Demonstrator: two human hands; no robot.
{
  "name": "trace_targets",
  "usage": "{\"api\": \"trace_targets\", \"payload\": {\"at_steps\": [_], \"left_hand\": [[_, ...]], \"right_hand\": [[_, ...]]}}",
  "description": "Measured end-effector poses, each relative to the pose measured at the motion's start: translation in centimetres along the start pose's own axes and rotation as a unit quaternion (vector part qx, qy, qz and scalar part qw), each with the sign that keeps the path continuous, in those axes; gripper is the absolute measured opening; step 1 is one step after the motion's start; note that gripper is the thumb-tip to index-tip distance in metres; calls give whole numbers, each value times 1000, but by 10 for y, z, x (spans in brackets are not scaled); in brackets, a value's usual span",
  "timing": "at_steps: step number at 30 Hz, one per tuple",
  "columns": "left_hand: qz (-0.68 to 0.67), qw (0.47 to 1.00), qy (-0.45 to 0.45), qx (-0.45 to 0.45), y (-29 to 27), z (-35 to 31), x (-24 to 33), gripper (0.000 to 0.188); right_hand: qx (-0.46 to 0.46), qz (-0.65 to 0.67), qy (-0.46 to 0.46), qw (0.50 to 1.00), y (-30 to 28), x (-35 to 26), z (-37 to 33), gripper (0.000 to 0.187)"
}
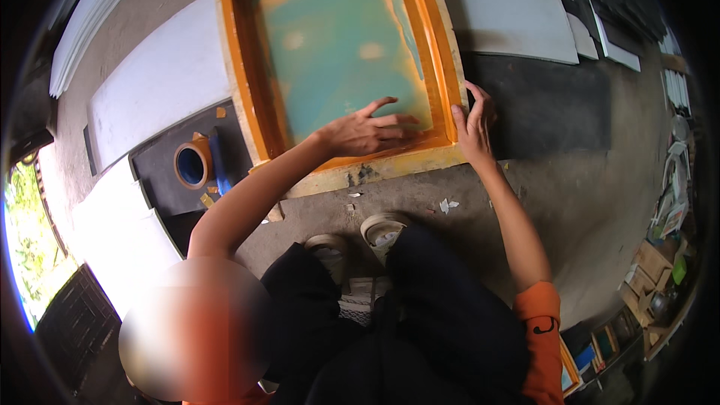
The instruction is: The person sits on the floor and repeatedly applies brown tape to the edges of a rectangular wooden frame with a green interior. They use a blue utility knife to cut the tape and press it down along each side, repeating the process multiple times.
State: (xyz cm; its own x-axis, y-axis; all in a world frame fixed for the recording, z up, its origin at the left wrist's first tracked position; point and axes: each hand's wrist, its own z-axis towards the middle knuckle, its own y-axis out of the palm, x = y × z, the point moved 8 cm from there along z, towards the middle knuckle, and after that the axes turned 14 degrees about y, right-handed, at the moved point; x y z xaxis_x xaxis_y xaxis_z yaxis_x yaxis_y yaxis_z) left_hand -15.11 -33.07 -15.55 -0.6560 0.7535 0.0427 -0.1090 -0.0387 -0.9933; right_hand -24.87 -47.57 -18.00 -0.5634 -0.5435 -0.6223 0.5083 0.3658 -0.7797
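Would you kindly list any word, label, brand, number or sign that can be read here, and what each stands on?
No readable text shows.
Orange sleeve: one curved dark mark, not readable as a word.
Frame, lower edge: dark smudges, no legible lettering.
Clutter at right: too small and blurred.

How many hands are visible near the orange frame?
2: the left hand is over the lower part of the green panel, the right hand at the right edge of the orange frame.

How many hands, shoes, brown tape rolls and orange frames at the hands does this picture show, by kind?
Left hand and right hand: 2
Shoes: 2
Brown tape roll: 1
Orange frame: 1
Total: 6
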Motion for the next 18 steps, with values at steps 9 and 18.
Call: {"api": "trace_targets", "payload": {"at_steps": [9, 18], "left_hand": [[-134, 990, -29, 42, 35, 38, -8, 48], [-282, 942, -169, 67, 37, 57, -17, 33]], "right_hand": [[5, -3, 4, 1000, -3, -4, -1, 47], [16, -6, -1, 1000, -3, -5, 0, 48]]}}
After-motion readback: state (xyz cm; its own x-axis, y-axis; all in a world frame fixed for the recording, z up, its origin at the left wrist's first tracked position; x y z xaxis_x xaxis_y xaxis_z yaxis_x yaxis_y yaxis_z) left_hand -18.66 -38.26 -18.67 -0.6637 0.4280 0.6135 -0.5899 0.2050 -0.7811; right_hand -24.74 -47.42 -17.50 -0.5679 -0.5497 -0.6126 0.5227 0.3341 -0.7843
